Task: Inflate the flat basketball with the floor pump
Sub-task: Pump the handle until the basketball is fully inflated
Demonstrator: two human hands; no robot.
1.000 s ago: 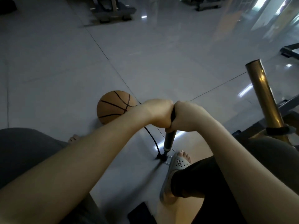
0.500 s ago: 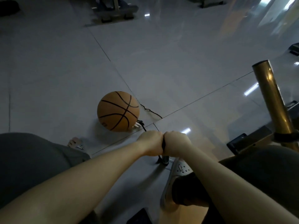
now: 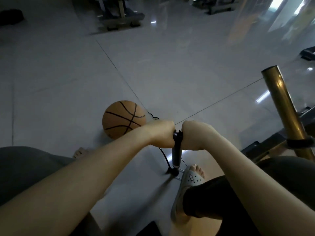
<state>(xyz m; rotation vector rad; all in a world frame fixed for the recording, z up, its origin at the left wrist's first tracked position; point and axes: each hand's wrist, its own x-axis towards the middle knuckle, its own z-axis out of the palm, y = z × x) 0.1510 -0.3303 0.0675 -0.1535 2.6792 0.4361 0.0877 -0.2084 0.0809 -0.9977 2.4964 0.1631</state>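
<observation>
An orange basketball (image 3: 121,120) with black seams lies on the grey tiled floor, left of centre. A black floor pump (image 3: 176,155) stands upright in front of it, its base under my sandalled right foot (image 3: 191,179). My left hand (image 3: 162,134) and my right hand (image 3: 196,136) each grip one side of the pump's handle, which is raised above the barrel. A thin black hose (image 3: 163,155) runs from the pump's base up toward the ball; its end at the ball is hidden behind my left hand.
A slanted brass-coloured tube (image 3: 284,111) on a dark frame stands at the right. Gym equipment bases (image 3: 119,16) sit at the far end of the floor. My left foot's toes (image 3: 80,151) show beside my left knee.
The handle went down to the bottom of its stroke half a second ago. Both hands have pulled it back up since, exposing the barrel again.
</observation>
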